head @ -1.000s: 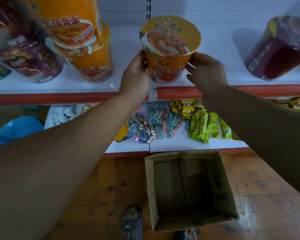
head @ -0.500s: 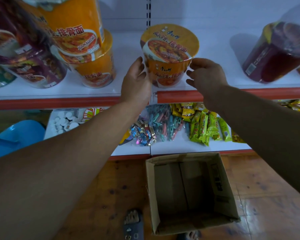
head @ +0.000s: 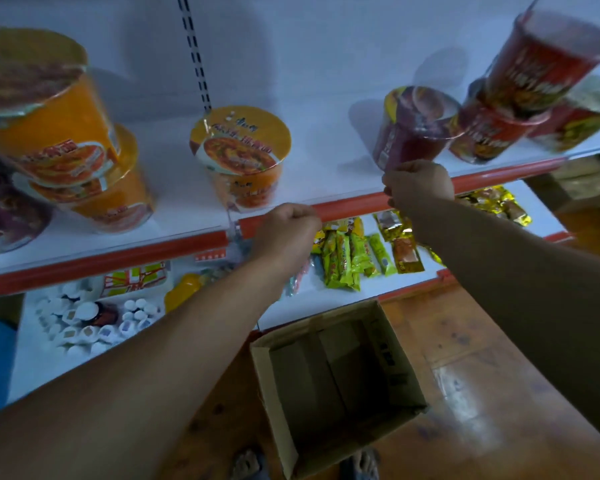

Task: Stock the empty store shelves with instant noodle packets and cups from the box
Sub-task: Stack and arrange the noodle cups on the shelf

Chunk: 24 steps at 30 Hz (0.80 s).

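Note:
An orange noodle cup (head: 240,154) stands alone on the white shelf (head: 326,174), near its red front edge. My left hand (head: 284,233) hovers just below and right of the cup, fingers curled, holding nothing. My right hand (head: 418,187) is further right at the shelf edge, also curled and empty, just in front of a dark red cup (head: 413,128). Two stacked orange cups (head: 66,147) stand at the left, and red cups (head: 520,98) are stacked at the right. The cardboard box (head: 336,386) lies open on the floor below, with nothing visible inside.
The lower shelf (head: 326,299) holds green and yellow snack packets (head: 350,258), gold packets (head: 492,202), small white bottles (head: 84,323) and a yellow bottle (head: 182,291). Purple cups (head: 4,209) sit far left. The wooden floor (head: 499,375) and my sandalled feet lie beside the box.
Both hands have let go of the orange cup and pulled back from it, curling into loose fists. The view has swung to the right, showing more red cups.

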{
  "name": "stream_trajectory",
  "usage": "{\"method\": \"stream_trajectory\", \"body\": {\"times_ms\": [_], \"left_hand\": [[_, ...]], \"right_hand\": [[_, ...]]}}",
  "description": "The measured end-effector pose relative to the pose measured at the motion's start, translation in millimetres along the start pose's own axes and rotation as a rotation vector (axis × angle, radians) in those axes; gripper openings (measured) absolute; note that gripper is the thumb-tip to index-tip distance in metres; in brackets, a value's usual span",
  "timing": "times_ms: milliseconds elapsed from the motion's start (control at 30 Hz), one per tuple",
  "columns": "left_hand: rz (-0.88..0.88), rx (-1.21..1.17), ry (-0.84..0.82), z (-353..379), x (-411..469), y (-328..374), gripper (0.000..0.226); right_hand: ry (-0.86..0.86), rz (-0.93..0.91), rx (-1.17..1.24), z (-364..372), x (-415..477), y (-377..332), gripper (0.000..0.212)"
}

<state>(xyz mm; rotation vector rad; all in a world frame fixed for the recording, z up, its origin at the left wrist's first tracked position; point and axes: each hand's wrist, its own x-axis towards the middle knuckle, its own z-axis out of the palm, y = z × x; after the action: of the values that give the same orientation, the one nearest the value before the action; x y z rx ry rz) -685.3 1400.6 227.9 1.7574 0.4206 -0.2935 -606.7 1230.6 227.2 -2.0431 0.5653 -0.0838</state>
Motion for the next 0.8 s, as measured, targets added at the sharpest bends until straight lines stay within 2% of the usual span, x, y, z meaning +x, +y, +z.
{"method": "stream_trajectory", "body": {"times_ms": [67, 200, 233, 300, 333, 400, 467, 567, 633, 733, 800], "left_hand": [[0.006, 0.038, -0.069, 18.9, 2.2, 14.1, 0.012], [0.047, 0.087, -0.150, 63.8, 15.5, 37.8, 0.040], [0.059, 0.091, -0.154, 75.5, 20.5, 42.0, 0.039], [0.092, 0.102, -0.127, 98.6, 30.3, 50.5, 0.027], [0.106, 0.100, -0.106, 110.6, 38.0, 53.6, 0.029], [0.100, 0.092, -0.038, 133.5, 55.1, 58.8, 0.049], [0.095, 0.103, 0.047, 151.3, 70.7, 63.8, 0.058], [0.095, 0.071, 0.112, 172.2, 88.8, 64.1, 0.042], [0.108, 0.045, 0.155, 182.7, 96.8, 67.5, 0.033], [0.126, -0.011, 0.188, 195.4, 101.9, 73.0, 0.049], [0.132, -0.032, 0.197, 199.7, 101.8, 73.8, 0.053]], "right_hand": [[0.042, 0.017, -0.010, -21.4, 12.2, 6.0, 0.030], [0.065, 0.067, -0.044, -53.3, 39.7, 18.9, 0.018], [0.056, 0.070, -0.034, -58.6, 47.9, 22.9, 0.021], [0.042, 0.077, 0.010, -64.6, 66.4, 31.6, 0.021], [0.021, 0.077, 0.043, -66.1, 76.4, 35.6, 0.021], [-0.011, 0.053, 0.100, -66.1, 101.8, 46.4, 0.022], [-0.037, 0.030, 0.097, -65.7, 125.9, 53.6, 0.023], [-0.167, -0.026, 0.029, -67.3, 143.7, 54.8, 0.036], [-0.211, -0.062, 0.052, -68.7, 150.5, 55.7, 0.036], [-0.195, -0.076, 0.104, -68.2, 157.0, 57.6, 0.040], [-0.211, -0.075, 0.131, -66.0, 161.7, 58.3, 0.034]]}}
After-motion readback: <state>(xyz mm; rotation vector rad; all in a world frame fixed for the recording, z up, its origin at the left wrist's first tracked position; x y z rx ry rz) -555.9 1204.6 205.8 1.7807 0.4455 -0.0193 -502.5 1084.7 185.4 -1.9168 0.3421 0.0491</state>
